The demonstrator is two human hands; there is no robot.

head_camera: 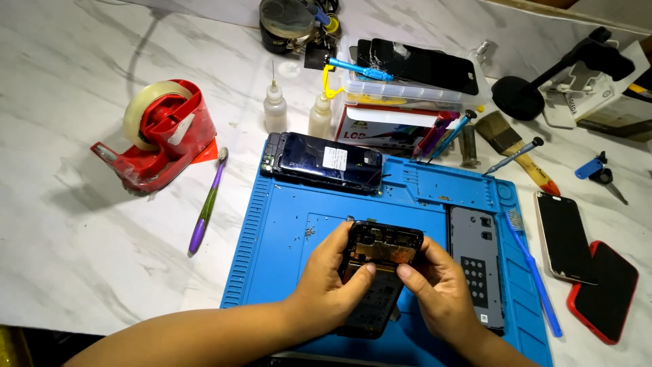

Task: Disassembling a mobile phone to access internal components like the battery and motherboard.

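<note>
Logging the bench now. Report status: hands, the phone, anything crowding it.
Left hand and right hand both grip the opened phone, thumbs on its exposed board. Phone held over the blue mat. Grey back panel lies close right; loose screws left.

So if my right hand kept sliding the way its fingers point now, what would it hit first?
Your right hand points up and left, already touching the opened phone that both hands hold. Past it, the line likely meets your left hand on the other edge, though depth is hard to judge.
</note>
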